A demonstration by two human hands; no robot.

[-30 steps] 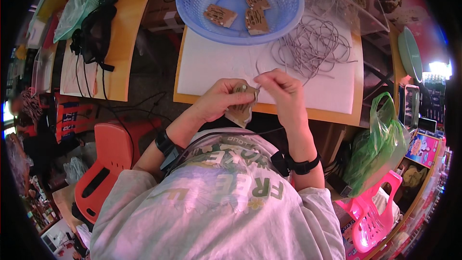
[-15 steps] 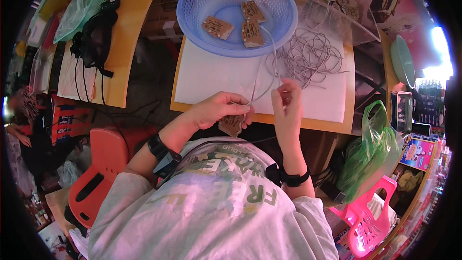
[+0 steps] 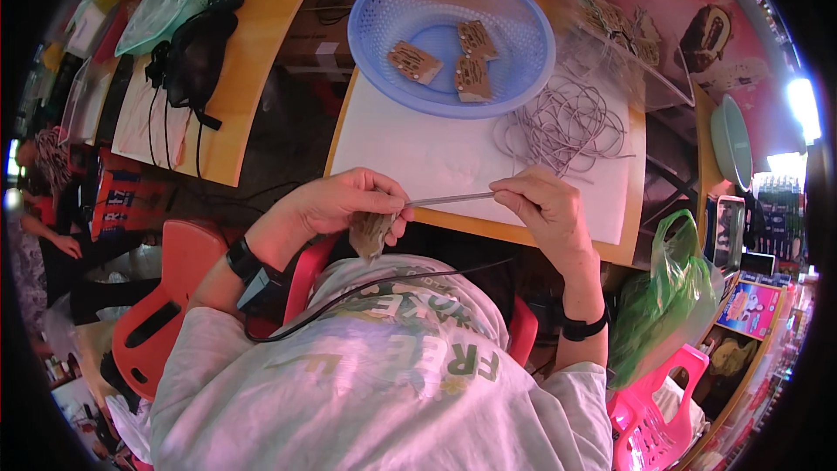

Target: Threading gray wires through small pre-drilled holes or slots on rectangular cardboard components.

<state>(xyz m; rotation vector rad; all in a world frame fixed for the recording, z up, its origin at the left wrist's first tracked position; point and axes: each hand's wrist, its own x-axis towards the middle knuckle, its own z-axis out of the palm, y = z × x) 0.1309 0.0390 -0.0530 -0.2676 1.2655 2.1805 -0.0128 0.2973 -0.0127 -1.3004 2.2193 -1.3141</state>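
Green lettering (image 3: 473, 365) crosses the shirt (image 3: 375, 423); left hand (image 3: 356, 202) grips brown piece (image 3: 369, 231).

Large green and white capital letters span a pale, short-sleeved fabric T-shirt (image 3: 375, 401) at lower centre; print on a pink-and-purple rectangular panel (image 3: 751, 307) at far right is too small to read.
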